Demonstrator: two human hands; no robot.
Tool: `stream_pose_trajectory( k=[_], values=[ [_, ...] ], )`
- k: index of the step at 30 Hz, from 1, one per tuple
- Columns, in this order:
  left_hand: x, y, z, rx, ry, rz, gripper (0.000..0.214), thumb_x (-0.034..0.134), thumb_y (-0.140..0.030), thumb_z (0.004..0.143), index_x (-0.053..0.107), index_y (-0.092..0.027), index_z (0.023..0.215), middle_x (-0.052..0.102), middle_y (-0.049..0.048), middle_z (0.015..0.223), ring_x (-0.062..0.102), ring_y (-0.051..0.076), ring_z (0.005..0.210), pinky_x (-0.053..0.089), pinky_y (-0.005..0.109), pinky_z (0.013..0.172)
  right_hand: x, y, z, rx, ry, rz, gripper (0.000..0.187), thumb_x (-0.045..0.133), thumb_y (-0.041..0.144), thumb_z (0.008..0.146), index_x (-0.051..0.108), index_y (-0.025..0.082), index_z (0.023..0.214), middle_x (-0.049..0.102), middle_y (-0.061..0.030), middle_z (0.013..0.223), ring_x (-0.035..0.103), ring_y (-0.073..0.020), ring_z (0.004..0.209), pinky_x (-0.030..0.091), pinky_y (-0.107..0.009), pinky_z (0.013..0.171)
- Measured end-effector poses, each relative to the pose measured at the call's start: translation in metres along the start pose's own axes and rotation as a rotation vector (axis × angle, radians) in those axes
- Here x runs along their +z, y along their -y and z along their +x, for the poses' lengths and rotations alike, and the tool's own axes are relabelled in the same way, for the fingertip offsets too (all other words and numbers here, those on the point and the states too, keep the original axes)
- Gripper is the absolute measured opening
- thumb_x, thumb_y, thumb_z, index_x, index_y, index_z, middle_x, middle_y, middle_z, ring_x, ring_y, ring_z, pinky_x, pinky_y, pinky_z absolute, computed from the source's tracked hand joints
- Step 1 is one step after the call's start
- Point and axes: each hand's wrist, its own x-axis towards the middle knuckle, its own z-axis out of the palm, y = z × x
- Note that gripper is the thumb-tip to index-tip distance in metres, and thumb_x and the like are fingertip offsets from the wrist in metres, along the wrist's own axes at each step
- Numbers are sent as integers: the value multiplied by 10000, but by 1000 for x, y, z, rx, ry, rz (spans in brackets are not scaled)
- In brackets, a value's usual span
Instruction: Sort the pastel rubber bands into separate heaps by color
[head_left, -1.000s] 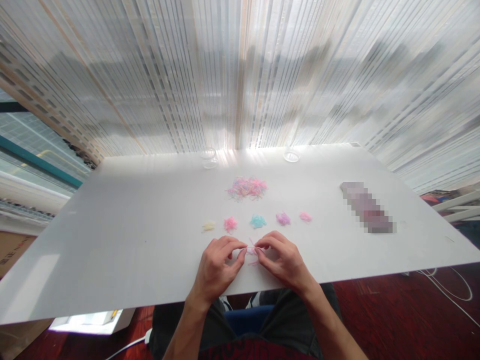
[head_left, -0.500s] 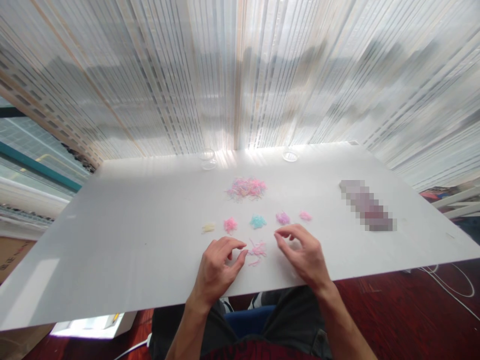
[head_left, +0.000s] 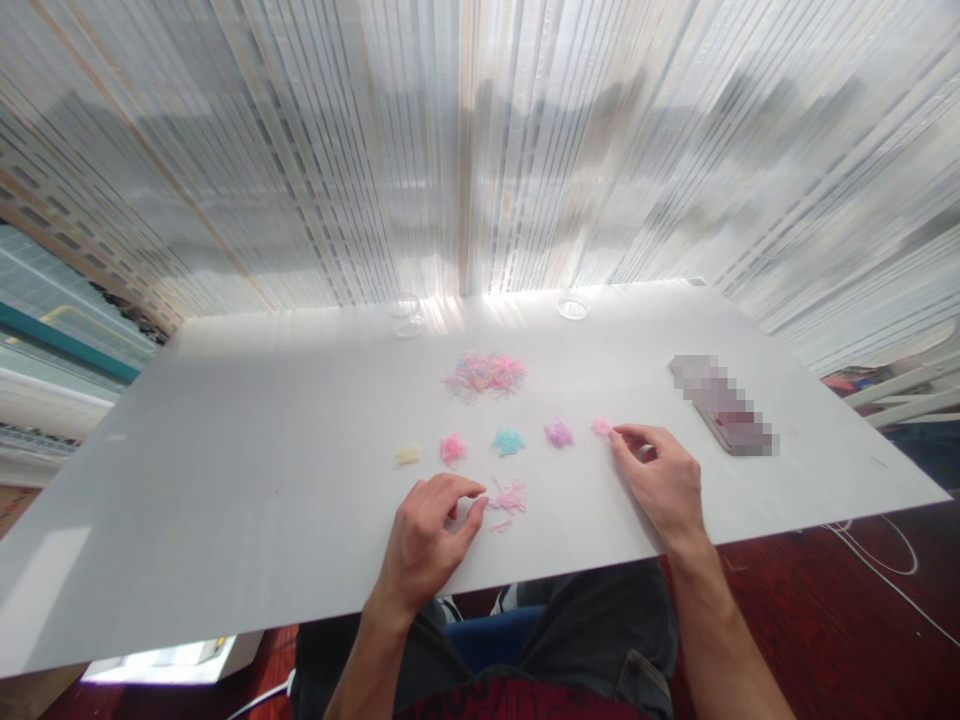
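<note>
My left hand (head_left: 431, 530) rests on the table at the near edge of a small loose pile of pink and lilac strands (head_left: 510, 500). Its thumb and index finger curve toward each other, with a slight gap between the tips. My right hand (head_left: 664, 480) is closed in a pinch at the edge of a little pale pink pile (head_left: 601, 427); anything between the fingertips is too small to make out. In a row beside that pile lie a purple pile (head_left: 559, 433), a turquoise pile (head_left: 508, 442), a bright pink pile (head_left: 452, 449) and a yellow pile (head_left: 408, 456).
A larger mixed-colour heap of strands (head_left: 486, 375) lies behind the row. Clear round dishes (head_left: 574, 308) stand along the far edge by the striped curtain (head_left: 420, 150). On the right is a blurred phone-like object (head_left: 724, 410). The white table (head_left: 225, 480) ends just before my lap.
My right hand has moved right, from beside the near pile to the pale pink pile. My left hand has stayed by the near pile. The view has shifted slightly.
</note>
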Motion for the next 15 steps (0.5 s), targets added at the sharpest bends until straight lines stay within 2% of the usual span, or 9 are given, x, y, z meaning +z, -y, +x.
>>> stream_pose_trajectory(
  k=[15],
  values=[
    [1, -1, 1, 5, -2, 17, 44, 631, -190, 974, 667, -215, 977, 716, -7, 892, 545, 136, 641, 435, 312, 714, -1, -1, -1, -8, -20, 6, 423, 645, 592, 869, 766, 187, 893, 728, -72, 797, 620, -197, 639, 534, -359, 690]
  ],
)
